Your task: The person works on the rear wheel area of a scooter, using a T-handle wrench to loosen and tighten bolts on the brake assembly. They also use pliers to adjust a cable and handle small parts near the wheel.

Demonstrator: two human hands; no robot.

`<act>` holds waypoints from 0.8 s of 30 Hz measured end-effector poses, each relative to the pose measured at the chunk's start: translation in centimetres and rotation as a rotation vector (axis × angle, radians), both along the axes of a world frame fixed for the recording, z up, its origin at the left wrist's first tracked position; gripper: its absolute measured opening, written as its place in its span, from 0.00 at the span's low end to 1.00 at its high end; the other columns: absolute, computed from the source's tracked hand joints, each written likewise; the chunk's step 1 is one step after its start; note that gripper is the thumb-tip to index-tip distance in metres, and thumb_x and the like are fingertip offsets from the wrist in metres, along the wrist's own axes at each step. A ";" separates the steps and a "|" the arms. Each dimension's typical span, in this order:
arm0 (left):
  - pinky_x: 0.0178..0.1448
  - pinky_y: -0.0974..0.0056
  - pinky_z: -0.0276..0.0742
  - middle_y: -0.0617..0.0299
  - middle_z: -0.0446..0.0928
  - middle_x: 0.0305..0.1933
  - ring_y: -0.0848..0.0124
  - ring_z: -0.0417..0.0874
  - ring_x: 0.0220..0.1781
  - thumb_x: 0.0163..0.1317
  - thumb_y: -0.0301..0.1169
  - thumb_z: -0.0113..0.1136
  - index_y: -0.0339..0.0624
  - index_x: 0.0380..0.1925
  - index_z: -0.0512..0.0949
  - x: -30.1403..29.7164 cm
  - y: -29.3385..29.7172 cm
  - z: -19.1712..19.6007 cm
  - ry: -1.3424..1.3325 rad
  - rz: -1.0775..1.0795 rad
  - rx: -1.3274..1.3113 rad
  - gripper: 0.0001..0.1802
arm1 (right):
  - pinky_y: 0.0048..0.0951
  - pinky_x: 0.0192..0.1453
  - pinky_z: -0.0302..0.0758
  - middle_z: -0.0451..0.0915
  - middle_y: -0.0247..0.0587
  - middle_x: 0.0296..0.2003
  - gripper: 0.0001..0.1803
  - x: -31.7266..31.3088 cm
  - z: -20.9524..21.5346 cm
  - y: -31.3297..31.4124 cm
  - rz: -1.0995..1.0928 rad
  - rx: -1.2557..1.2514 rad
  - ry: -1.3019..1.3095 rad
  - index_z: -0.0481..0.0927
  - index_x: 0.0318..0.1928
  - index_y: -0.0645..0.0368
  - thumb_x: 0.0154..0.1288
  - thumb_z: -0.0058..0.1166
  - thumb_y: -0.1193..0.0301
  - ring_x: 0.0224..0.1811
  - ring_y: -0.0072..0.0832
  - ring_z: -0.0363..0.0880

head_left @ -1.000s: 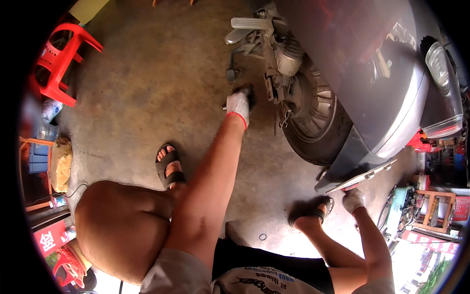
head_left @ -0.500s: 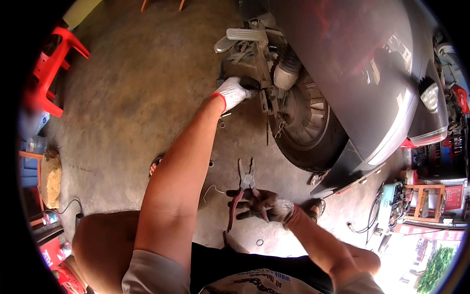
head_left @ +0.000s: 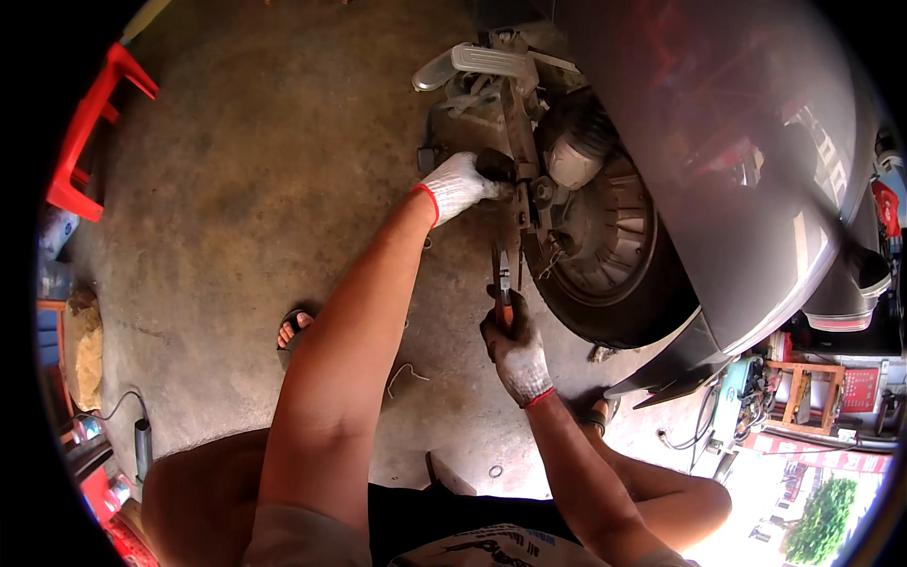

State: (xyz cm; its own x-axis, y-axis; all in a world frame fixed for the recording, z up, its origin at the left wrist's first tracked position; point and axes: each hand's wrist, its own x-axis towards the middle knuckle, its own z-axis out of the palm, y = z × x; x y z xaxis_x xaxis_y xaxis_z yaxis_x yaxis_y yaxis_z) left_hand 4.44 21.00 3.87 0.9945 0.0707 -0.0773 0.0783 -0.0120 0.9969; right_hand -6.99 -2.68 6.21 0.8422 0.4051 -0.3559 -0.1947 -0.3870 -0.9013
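Observation:
My left hand (head_left: 460,184), in a white knit glove with dark fingers and a red cuff, reaches to the metal arm (head_left: 518,123) beside the scooter's wheel (head_left: 590,236). Its fingers are closed at the bolted end of that arm, and what they grip is hidden. Lower down, my right hand (head_left: 518,354), gloved the same way, is wrapped round the red handles of a pair of pliers (head_left: 504,272). The jaws point up toward the bracket, apart from it, near a thin hanging rod (head_left: 520,269).
The scooter's grey body panel (head_left: 737,180) overhangs the wheel on the right. A footrest (head_left: 491,61) sticks out above my left hand. On the concrete floor lie a bent wire (head_left: 406,370) and a ring (head_left: 495,472). A red plastic stool (head_left: 80,142) stands far left.
My right hand has moved up toward the wheel with the pliers and closed round their handles, which were spread before. My left hand stays at the metal arm.

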 end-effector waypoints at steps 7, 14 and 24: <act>0.55 0.63 0.73 0.55 0.83 0.47 0.70 0.78 0.46 0.55 0.31 0.68 0.33 0.50 0.78 0.6 -0.5 -0.4 -0.011 0.006 0.048 0.23 | 0.24 0.36 0.69 0.69 0.32 0.29 0.23 1.0 -0.4 1.3 0.017 -0.120 -0.134 0.70 0.60 0.58 0.63 0.51 0.78 0.30 0.20 0.67; 0.45 0.61 0.73 0.53 0.83 0.33 0.69 0.75 0.35 0.52 0.31 0.64 0.34 0.42 0.80 0.6 -0.7 -1.0 -0.105 0.076 0.095 0.17 | 0.29 0.43 0.73 0.74 0.39 0.32 0.22 2.2 -0.4 0.6 0.048 -0.208 -0.116 0.72 0.57 0.59 0.62 0.50 0.77 0.33 0.28 0.72; 0.46 0.63 0.73 0.56 0.84 0.36 0.71 0.76 0.36 0.54 0.33 0.67 0.37 0.43 0.81 0.3 -0.5 -0.1 -0.085 0.034 0.093 0.18 | 0.29 0.47 0.73 0.78 0.46 0.36 0.21 2.8 0.5 0.8 0.071 -0.293 -0.130 0.73 0.57 0.59 0.62 0.50 0.76 0.38 0.32 0.76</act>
